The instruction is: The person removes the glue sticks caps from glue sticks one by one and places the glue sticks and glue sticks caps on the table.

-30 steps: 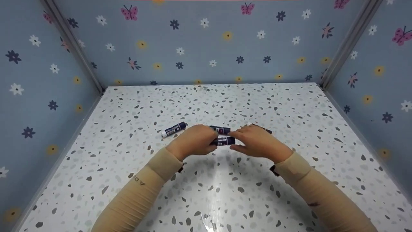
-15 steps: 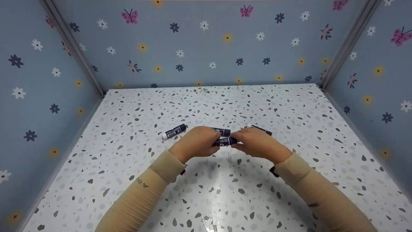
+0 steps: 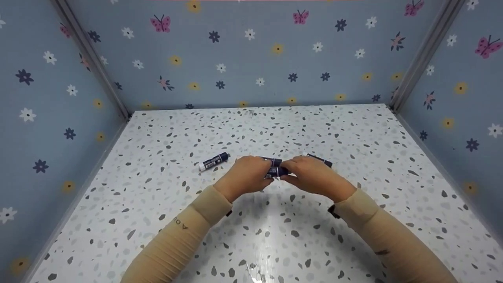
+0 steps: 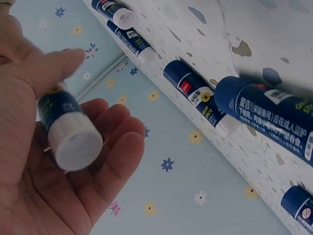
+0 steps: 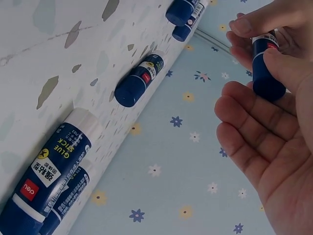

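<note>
Both hands meet on one glue stick [image 3: 276,171], a dark blue tube with a white base, held off the table surface. My left hand [image 3: 249,175] grips it near the white base [image 4: 76,142], which points towards the left wrist camera. At the other end, my right hand [image 3: 312,173] pinches the blue cap [image 5: 268,83] with the thumb along its side. The right hand's other fingers [image 5: 244,117] are loosely bent below the cap. Just behind the held one, another glue stick [image 3: 274,161] lies partly hidden by the left hand.
On the speckled white table [image 3: 251,129] lie further glue sticks, one to the left [image 3: 214,161] and one behind the right hand [image 3: 319,159]. More of them show large in the wrist views, such as a glue stick [image 5: 51,169] close by. Flowered panels [image 3: 251,51] enclose the table.
The right hand has closed in on the cap end and now pinches it. The left hand has shifted slightly right, covering more of the tube. The loose glue sticks stay put.
</note>
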Demonstrator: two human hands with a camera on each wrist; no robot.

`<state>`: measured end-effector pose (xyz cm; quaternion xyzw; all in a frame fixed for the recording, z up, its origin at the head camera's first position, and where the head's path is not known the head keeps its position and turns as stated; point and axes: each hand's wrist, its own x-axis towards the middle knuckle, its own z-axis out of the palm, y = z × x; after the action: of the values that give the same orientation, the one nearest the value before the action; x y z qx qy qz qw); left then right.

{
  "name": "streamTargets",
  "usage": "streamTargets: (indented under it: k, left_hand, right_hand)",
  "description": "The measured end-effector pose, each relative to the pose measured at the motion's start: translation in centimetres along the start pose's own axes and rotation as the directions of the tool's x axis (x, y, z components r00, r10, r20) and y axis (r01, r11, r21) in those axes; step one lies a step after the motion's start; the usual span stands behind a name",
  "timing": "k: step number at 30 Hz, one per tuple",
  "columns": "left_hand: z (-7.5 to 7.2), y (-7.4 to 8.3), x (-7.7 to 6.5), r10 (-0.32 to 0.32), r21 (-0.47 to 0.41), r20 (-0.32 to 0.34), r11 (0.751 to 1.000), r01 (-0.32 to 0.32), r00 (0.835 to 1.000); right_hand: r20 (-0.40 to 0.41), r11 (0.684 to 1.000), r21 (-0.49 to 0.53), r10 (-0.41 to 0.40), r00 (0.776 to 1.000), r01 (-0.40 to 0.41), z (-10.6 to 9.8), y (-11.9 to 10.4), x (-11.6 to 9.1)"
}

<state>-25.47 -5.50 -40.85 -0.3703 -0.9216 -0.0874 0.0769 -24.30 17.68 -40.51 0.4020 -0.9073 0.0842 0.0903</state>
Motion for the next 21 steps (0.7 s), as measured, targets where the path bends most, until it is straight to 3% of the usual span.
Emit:
streamTargets:
  k: [8,14,21]
  left_hand:
    - [0.23,0.74,0.28,-0.079,0.023,-0.004,0.997,0.079,0.997]
    - [0.47,0.90,0.30,-0.133,0.082,-0.032,0.987,0.135,0.991]
    - [0.61,0.94,0.05,-0.141,0.064,-0.033,0.988,0.143,0.989]
  right_hand:
    - [-0.077,0.999,0.019,-0.041,0.996,0.043,0.00,-0.01,-0.15]
    - [-0.079,0.997,0.055,-0.047,0.996,0.051,-0.10,-0.22,-0.07]
    - [-0.087,0.995,0.073,-0.066,0.994,0.072,0.03,-0.31,-0.15]
